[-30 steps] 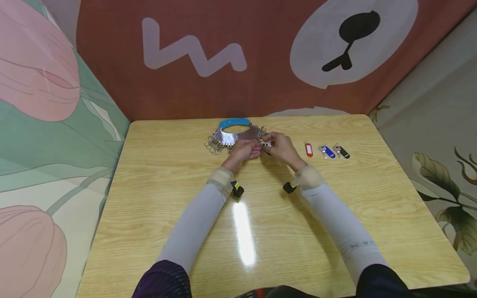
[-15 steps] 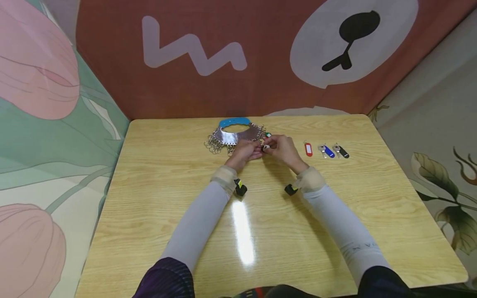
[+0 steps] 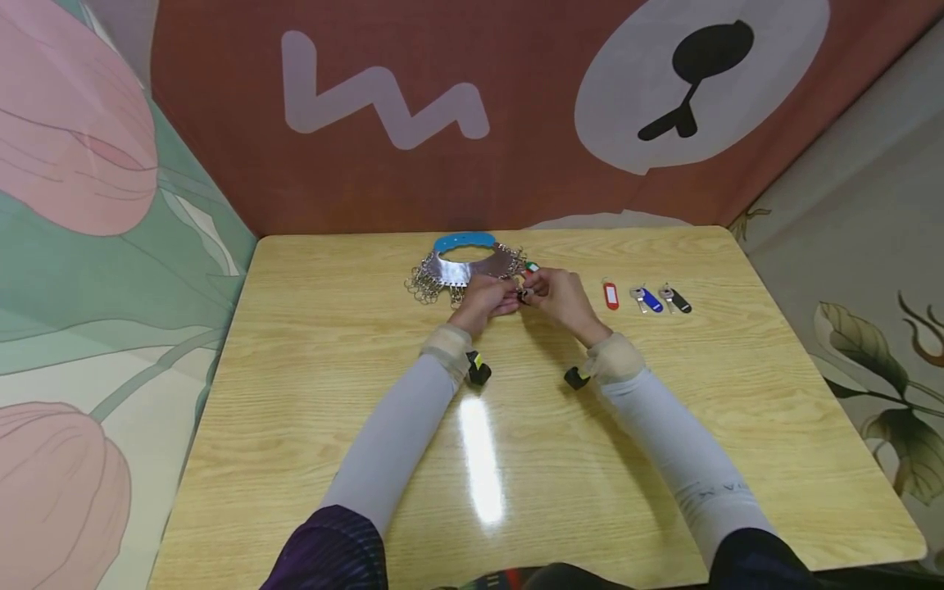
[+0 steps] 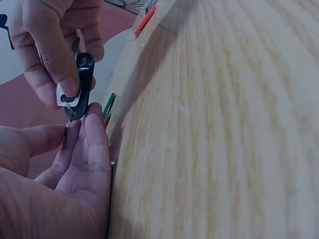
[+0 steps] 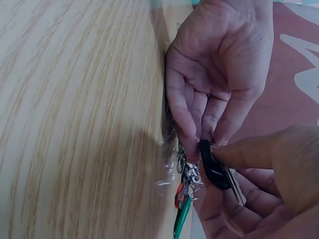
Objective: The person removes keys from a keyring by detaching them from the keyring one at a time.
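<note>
Near the back of the table, my left hand (image 3: pixel 483 301) pinches a small metal split ring (image 4: pixel 67 128) between thumb and fingers. This ring joins a black key tag (image 4: pixel 86 82) and a silver key (image 5: pixel 237 189), which my right hand (image 3: pixel 564 303) pinches from the other side, fingertips close to those of the left. Just behind the hands lies a shiny curved metal plate (image 3: pixel 456 272) with a blue band (image 3: pixel 465 240), fringed with small metal rings (image 3: pixel 422 287). A green tag (image 5: pixel 182 219) and a bit of red show at its right end, beside my fingers.
To the right on the wooden table (image 3: pixel 354 393) lie a red key tag (image 3: pixel 610 296), a blue key tag (image 3: pixel 651 301) with a key, and another black key tag (image 3: pixel 681 302) with a key. A brown patterned cloth (image 3: pixel 369 188) hangs behind the back edge.
My right hand has drawn slightly down, away from the green tag, which now shows. The black tag and key have turned between the fingers. My left forearm has shifted a little right.
</note>
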{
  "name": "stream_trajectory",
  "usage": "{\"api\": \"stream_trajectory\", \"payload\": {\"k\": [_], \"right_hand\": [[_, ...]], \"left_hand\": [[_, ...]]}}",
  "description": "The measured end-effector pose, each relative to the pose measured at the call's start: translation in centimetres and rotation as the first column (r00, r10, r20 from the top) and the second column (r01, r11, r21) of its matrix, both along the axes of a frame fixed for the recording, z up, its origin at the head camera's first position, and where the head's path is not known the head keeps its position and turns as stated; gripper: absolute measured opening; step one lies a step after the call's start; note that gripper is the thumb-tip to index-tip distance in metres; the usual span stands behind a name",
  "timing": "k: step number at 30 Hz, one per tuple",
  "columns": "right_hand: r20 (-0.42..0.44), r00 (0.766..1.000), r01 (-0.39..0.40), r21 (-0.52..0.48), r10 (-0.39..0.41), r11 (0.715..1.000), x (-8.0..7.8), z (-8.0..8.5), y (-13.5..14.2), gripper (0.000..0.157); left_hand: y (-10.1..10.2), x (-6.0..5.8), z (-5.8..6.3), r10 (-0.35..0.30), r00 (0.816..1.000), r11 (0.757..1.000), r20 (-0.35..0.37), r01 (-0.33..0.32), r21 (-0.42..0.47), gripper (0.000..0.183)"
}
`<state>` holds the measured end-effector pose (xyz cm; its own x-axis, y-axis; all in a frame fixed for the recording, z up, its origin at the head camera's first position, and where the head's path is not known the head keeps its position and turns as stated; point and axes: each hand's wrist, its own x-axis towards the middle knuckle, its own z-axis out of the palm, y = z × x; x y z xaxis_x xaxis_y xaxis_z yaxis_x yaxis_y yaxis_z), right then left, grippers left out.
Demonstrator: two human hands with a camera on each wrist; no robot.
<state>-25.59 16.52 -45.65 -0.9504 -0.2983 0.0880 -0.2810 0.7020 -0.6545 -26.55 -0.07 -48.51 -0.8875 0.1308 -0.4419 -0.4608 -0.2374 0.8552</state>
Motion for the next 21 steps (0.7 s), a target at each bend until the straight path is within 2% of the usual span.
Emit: {"api": "stream_trajectory", "payload": {"k": [7, 11, 16, 21], "right_hand": [[0.001, 0.999, 0.047, -0.002, -0.047, 0.999, -0.4, -0.6, 0.2, 0.021], [0.011, 0.998, 0.054, -0.015, -0.054, 0.998, -0.9, -1.0, 0.3, 0.020], [0.026, 1.000, 0.004, -0.040, -0.003, 0.999, -1.4, -1.3, 0.3, 0.019], [0.028, 0.998, -0.057, -0.056, 0.059, 0.997, -1.4, -1.6, 0.1, 0.018]], "left_hand": [[-0.1, 0.0, 0.0, -0.032, 0.999, 1.000, -0.010, 0.032, -0.002, 0.030], [-0.3, 0.1, 0.0, -0.056, 0.998, 0.998, -0.022, 0.056, 0.008, 0.029], [-0.7, 0.3, 0.1, -0.071, 0.997, 0.997, -0.028, 0.071, 0.017, 0.028], [-1.0, 0.4, 0.0, -0.046, 0.998, 0.999, -0.040, 0.045, -0.008, 0.029]]}}
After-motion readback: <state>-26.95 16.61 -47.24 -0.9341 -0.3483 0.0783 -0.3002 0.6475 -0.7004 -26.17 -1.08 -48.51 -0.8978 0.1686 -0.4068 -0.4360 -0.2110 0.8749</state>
